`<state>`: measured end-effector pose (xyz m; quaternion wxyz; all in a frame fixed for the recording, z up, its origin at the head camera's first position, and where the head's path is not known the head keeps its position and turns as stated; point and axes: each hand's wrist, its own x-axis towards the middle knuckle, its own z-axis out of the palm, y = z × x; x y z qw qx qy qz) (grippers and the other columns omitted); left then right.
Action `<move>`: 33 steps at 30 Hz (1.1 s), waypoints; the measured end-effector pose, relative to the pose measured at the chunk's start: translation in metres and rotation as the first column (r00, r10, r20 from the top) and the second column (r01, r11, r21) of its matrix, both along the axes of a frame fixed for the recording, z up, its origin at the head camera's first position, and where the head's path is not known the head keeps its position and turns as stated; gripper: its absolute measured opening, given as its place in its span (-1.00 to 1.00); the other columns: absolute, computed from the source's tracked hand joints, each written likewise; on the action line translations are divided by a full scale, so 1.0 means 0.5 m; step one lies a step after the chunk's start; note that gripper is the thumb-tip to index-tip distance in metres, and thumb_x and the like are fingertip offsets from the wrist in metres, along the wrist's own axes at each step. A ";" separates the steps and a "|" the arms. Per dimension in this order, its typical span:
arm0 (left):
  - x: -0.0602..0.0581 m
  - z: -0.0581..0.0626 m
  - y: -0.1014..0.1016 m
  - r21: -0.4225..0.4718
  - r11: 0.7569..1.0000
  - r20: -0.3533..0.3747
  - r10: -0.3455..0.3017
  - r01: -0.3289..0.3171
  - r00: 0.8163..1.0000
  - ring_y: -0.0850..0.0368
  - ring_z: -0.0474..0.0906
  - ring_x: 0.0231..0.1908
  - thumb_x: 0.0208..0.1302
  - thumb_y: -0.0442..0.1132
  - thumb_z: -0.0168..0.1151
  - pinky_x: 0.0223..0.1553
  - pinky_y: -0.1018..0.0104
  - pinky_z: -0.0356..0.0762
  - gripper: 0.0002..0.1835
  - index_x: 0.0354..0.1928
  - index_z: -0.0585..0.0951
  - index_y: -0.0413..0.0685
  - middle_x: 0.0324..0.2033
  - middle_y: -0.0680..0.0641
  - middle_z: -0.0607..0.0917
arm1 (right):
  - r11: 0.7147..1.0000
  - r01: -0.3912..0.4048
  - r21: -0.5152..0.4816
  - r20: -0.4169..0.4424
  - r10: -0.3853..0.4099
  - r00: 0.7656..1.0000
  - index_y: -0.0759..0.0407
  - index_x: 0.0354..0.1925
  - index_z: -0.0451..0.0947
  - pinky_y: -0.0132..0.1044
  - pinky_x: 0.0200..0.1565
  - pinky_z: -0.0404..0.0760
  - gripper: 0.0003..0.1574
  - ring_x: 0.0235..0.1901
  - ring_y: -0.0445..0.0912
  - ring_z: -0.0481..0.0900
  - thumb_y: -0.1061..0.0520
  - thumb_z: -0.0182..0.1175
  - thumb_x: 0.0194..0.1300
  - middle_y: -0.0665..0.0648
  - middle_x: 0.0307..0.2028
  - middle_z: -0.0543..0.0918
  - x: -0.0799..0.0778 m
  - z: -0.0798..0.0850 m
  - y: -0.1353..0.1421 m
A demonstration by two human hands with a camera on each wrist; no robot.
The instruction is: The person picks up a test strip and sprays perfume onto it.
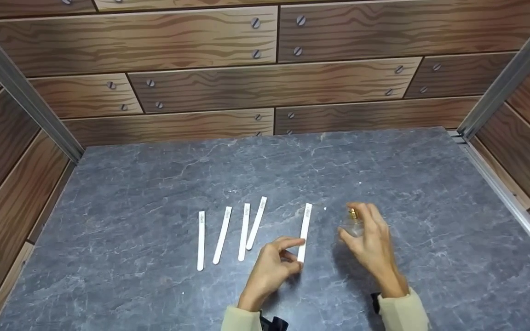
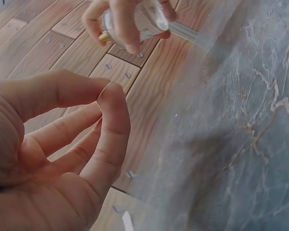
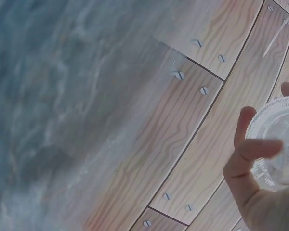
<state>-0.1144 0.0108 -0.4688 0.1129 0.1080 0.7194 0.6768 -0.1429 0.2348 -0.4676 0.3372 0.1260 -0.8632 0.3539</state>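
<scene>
My left hand (image 1: 272, 265) pinches a white paper test strip (image 1: 307, 220) between thumb and finger near its lower end. The strip points away from me, with small dark print at its far end; in the left wrist view it shows edge-on as a thin line. To its right, my right hand (image 1: 375, 243) grips a clear glass perfume bottle (image 3: 279, 120) with a ridged side and a round base. A fingertip lies at the gold spray top (image 1: 353, 213), which faces the strip. The fingers cover much of the bottle.
Several more white strips (image 1: 201, 241) lie spread on the grey marble-patterned table (image 1: 154, 184) left of my left hand, two of them close together. Wood-patterned walls (image 1: 200, 41) with metal corner posts (image 1: 499, 73) enclose the table at the back and both sides.
</scene>
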 end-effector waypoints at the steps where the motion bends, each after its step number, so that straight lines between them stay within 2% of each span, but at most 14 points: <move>1: 0.002 0.003 0.002 -0.019 1.000 -0.027 0.001 -0.001 1.000 0.15 0.58 -0.30 -0.07 -0.66 0.19 -0.34 0.43 0.60 -0.43 0.11 0.65 -0.38 0.06 -0.16 0.65 | 1.000 -0.005 0.007 -0.018 0.005 1.000 0.30 -0.08 0.56 -0.04 -0.40 0.53 -0.34 -0.42 0.06 0.53 0.46 0.48 -0.27 0.20 -0.33 0.56 0.001 0.001 -0.001; 5: 0.009 0.015 0.007 -0.078 0.997 -0.107 -0.009 0.001 0.994 0.17 0.61 -0.27 -0.05 -0.68 0.18 -0.28 0.40 0.65 -0.44 0.10 0.66 -0.38 0.03 -0.14 0.67 | 0.999 -0.032 0.028 -0.068 0.034 0.997 0.31 -0.07 0.54 -0.05 -0.43 0.55 -0.36 -0.44 0.04 0.52 0.45 0.45 -0.24 0.19 -0.33 0.53 0.006 0.003 -0.005; 11: 0.014 0.029 0.010 -0.102 0.995 -0.165 -0.036 0.019 0.986 0.18 0.64 -0.27 -0.01 -0.69 0.21 -0.25 0.41 0.66 -0.46 0.11 0.65 -0.39 0.03 -0.17 0.67 | 0.998 -0.031 0.047 -0.084 0.035 0.996 0.30 -0.06 0.52 -0.09 -0.50 0.57 -0.35 -0.46 0.03 0.54 0.44 0.44 -0.23 0.19 -0.32 0.51 0.011 0.005 -0.010; 23: 0.012 0.034 0.010 -0.126 0.992 -0.206 -0.054 0.028 0.977 0.16 0.65 -0.25 0.01 -0.70 0.21 -0.21 0.43 0.66 -0.46 0.12 0.65 -0.39 0.05 -0.17 0.67 | 0.998 -0.042 0.043 -0.096 0.046 0.994 0.30 -0.07 0.51 -0.08 -0.49 0.59 -0.38 -0.45 0.06 0.55 0.44 0.45 -0.19 0.19 -0.31 0.51 0.007 0.016 -0.014; 33: 0.016 0.033 0.012 -0.124 0.992 -0.193 -0.062 0.039 0.979 0.14 0.64 -0.23 0.01 -0.71 0.16 -0.21 0.42 0.66 -0.45 0.13 0.64 -0.39 0.07 -0.17 0.65 | 1.000 -0.014 0.004 -0.126 0.015 0.992 0.34 -0.11 0.52 0.00 -0.48 0.61 -0.38 -0.45 0.08 0.56 0.45 0.47 -0.25 0.20 -0.34 0.51 0.012 0.019 -0.007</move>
